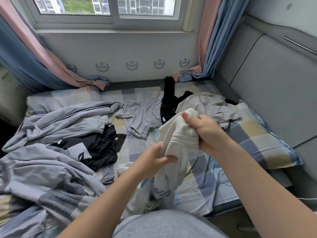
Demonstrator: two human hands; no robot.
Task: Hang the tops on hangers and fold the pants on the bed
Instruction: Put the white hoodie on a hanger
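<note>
Garment in work: cream garment point(178, 134), bunched and held up above the bed point(202, 186) between both hands, in front of the person's torso. Its loose lower part hangs down to the near edge of the bed. Top or pants: cannot tell.
Left hand point(154, 158): forearm enters from the lower left and rises toward centre, wrist straight.
Left grip: fingers curled under the lower edge of the bunched fabric, thumb on top, closed on the cream garment in a pinch.
Right hand point(204, 133): forearm enters from the lower right, angled up and inward, thumb side toward the camera.
Right grip: fingers wrapped round the upper bunch, thumb pressed flat on the top fold, fully closed on the cream garment.
Hand spacing: near each other, the right higher and farther out than the left, with fabric gathered between them.
Grey shorts point(142, 115): spread on the bed beyond the hands, drawstring waistband toward the near side.
Striped grey jacket point(68, 117): crumpled on the left of the bed.
Black garment point(101, 148): crumpled just beside the striped grey jacket, left of the left hand.
Second black garment point(169, 102): far side of the bed, partly under an off-white garment point(209, 103).
Pillow point(264, 140): right side of the bed, beside the headboard point(274, 83).
</note>
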